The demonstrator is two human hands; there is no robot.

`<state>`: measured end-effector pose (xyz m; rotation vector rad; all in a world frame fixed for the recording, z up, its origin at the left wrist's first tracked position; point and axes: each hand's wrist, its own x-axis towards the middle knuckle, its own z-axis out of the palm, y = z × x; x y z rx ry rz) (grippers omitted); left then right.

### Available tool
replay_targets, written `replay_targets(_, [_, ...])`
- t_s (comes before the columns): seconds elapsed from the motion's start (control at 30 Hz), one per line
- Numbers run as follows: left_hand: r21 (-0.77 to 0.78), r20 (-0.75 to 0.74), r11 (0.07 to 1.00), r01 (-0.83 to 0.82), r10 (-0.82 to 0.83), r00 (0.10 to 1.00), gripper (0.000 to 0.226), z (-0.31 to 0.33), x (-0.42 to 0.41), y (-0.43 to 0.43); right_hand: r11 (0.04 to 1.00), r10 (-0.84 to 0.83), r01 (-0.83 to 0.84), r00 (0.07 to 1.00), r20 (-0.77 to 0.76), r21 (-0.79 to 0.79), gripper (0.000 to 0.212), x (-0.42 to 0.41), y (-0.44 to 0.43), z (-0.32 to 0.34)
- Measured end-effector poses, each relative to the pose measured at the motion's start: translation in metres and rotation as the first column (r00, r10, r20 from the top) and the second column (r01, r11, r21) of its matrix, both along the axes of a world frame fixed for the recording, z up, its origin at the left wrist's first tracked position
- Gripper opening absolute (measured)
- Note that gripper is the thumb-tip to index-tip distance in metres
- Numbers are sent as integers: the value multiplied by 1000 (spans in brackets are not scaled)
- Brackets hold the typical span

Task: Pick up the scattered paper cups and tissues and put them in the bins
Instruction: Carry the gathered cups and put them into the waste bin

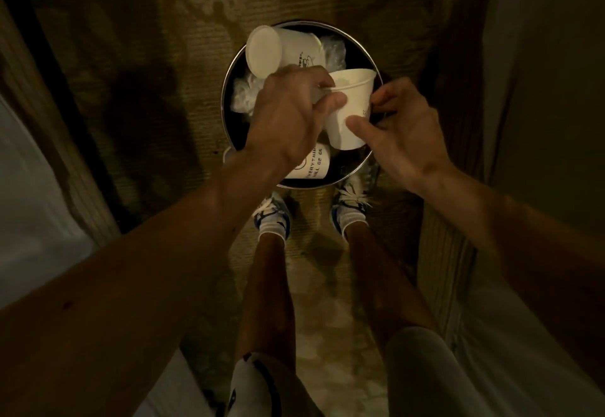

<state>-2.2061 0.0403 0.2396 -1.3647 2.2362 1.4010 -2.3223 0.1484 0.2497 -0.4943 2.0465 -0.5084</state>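
The paper cup between your hands is plain white, with a rolled rim and a small dark mark on the wall facing your right hand. It tilts with its mouth up and slightly toward your left hand, and it is held over the open bin.

Your left hand pinches the cup's rim, thumb on the outside and curled fingers at the mouth. Your right hand takes the cup from the other side. Its thumb lies on the near wall and its bent forefinger touches the far edge, while the other fingers stay loosely curved.

Just beyond your left knuckles a second cup lies on its side at the bin's far rim, with its flat white base turned up toward you and dark print on its wall. You cannot tell whether your left fingers touch it.

Under your left wrist a third cup lies inside the bin, printed "EVERYTHING WILL BE OK". Crumpled white tissues lie in the bin to the outside of your left hand, with more beyond the held cup.

The bin is round and dark inside with a shiny metal rim. It stands on the floor just ahead of your shoes.
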Motion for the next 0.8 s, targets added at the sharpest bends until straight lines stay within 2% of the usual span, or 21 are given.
replay_targets(0.13, [-32,128,991,133,-128,983,29,-15,-6,3,996,11,-15,999,45,89,47,-1,-3,-6])
replay_targets(0.23, [-60,234,970,234,-214,948,31,-22,-8,4,985,49,-69,991,126,160,41,-6,-1,-2])
replay_targets(0.37, [4,211,963,269,-263,941,41,2,-1,1,970,35,-90,971,238,226,28,-17,7,32])
replay_targets(0.5, [-39,136,937,347,-339,931,8,62,-2,-25,985,-30,8,992,126,174,17,-20,11,92])
replay_targets(0.57, [-49,140,896,440,-430,892,22,109,-6,-46,992,-61,56,997,42,113,12,-11,10,134])
replay_targets(0.63, [-46,167,790,611,-597,785,29,168,-14,-69,995,-88,89,995,-37,40,8,4,9,185])
replay_targets(0.7, [-116,212,586,802,-774,597,29,239,-21,-92,994,-108,105,992,-68,-44,12,24,5,242])
replay_targets(0.8, [-203,246,293,934,-908,339,18,358,-22,-113,978,-162,152,985,-58,-146,23,56,4,336])
